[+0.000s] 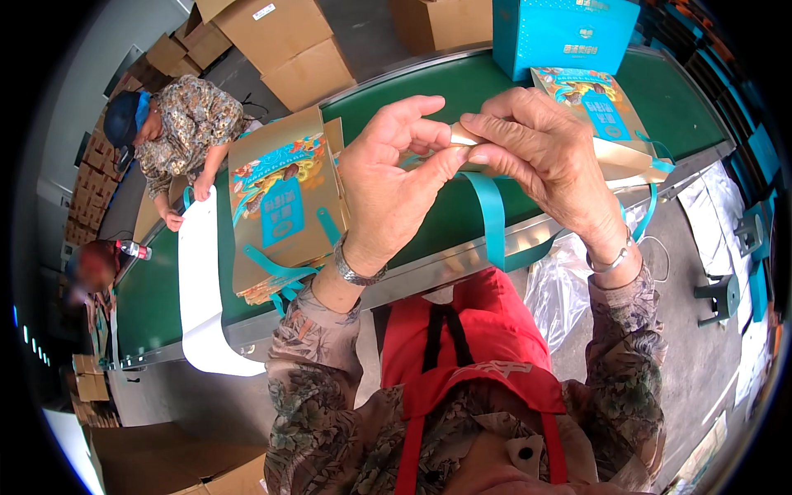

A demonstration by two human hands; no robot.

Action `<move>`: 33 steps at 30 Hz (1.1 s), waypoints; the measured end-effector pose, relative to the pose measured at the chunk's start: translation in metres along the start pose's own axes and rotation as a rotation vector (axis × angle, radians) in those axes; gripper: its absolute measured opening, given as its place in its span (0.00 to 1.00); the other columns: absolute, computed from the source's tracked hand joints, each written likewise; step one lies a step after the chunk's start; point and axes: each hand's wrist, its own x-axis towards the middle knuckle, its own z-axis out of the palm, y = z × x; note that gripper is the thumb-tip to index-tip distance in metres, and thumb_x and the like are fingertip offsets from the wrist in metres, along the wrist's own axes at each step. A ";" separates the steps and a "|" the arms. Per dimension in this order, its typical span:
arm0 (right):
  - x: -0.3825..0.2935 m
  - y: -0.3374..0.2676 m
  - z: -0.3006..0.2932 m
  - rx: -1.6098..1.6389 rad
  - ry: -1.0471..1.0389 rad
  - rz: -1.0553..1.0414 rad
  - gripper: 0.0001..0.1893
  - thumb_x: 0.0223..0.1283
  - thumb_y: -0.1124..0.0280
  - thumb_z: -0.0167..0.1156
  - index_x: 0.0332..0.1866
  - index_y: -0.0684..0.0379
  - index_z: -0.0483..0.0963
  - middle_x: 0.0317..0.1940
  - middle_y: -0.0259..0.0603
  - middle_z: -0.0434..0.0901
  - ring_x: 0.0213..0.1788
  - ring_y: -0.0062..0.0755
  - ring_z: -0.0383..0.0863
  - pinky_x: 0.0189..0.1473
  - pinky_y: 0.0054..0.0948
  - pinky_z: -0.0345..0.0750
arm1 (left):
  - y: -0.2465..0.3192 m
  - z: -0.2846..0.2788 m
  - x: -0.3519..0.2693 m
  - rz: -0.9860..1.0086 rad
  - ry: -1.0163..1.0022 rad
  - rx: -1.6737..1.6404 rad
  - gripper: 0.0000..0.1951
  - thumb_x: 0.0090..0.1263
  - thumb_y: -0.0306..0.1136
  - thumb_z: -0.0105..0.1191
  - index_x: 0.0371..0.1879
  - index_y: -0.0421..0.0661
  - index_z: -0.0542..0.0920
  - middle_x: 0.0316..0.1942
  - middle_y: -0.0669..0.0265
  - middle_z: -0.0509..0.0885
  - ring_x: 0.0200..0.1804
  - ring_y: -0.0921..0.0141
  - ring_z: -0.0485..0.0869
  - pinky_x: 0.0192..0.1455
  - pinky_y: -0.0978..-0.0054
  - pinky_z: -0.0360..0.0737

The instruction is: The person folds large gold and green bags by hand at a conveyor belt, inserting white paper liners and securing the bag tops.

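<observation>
My left hand and my right hand meet above the green belt table. Between their fingertips they pinch the edge of a tan paper piece, which looks like part of a gift bag; the rest is largely hidden by my hands. A teal ribbon handle hangs below them. To the left lies a stack of gold printed paper gift bags with teal ribbon handles. Another printed gold bag lies beyond my right hand, in front of a teal box.
Across the table at the left, a person in a patterned shirt holds a long white sheet. A bottle stands on the left side. Cardboard boxes are stacked behind. Clear plastic and a green stool are at the right.
</observation>
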 end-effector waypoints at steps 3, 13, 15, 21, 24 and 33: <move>0.000 0.000 0.001 0.011 0.001 -0.033 0.16 0.55 0.66 0.74 0.48 0.58 0.88 0.39 0.35 0.84 0.40 0.38 0.84 0.40 0.34 0.82 | -0.001 0.000 -0.003 0.055 0.021 0.066 0.22 0.65 0.18 0.69 0.58 0.39 0.80 0.39 0.66 0.91 0.43 0.77 0.87 0.47 0.78 0.84; -0.007 0.002 -0.011 0.073 -0.013 0.053 0.22 0.53 0.69 0.74 0.56 0.55 0.84 0.39 0.37 0.84 0.42 0.42 0.85 0.44 0.37 0.82 | -0.005 -0.004 -0.001 0.149 0.145 0.216 0.20 0.63 0.18 0.71 0.53 0.40 0.82 0.39 0.68 0.89 0.40 0.78 0.86 0.45 0.81 0.84; -0.013 0.010 -0.021 -0.185 -0.064 0.098 0.27 0.54 0.68 0.75 0.62 0.53 0.80 0.39 0.39 0.84 0.45 0.45 0.86 0.44 0.40 0.82 | -0.010 -0.023 0.002 0.050 0.248 0.079 0.18 0.65 0.16 0.69 0.53 0.39 0.81 0.41 0.67 0.85 0.41 0.78 0.84 0.45 0.82 0.82; -0.062 0.066 -0.068 -0.309 -0.109 0.447 0.22 0.58 0.67 0.74 0.58 0.54 0.82 0.50 0.41 0.87 0.48 0.42 0.87 0.50 0.39 0.81 | -0.030 -0.099 -0.013 -0.095 0.289 0.064 0.19 0.68 0.17 0.67 0.56 0.39 0.79 0.45 0.67 0.84 0.47 0.77 0.83 0.52 0.80 0.81; -0.074 0.086 -0.071 -0.107 -0.212 0.672 0.16 0.61 0.67 0.73 0.53 0.57 0.84 0.51 0.41 0.88 0.49 0.35 0.87 0.53 0.34 0.81 | -0.038 -0.127 -0.020 -0.201 0.334 0.059 0.19 0.70 0.18 0.65 0.58 0.39 0.78 0.46 0.67 0.84 0.49 0.76 0.83 0.54 0.79 0.81; -0.081 0.075 -0.013 1.101 0.155 0.699 0.28 0.70 0.67 0.69 0.71 0.66 0.71 0.56 0.42 0.85 0.59 0.29 0.83 0.62 0.28 0.78 | -0.039 -0.131 -0.008 -0.279 0.224 0.055 0.18 0.76 0.24 0.62 0.61 0.37 0.77 0.53 0.61 0.86 0.51 0.74 0.84 0.54 0.76 0.82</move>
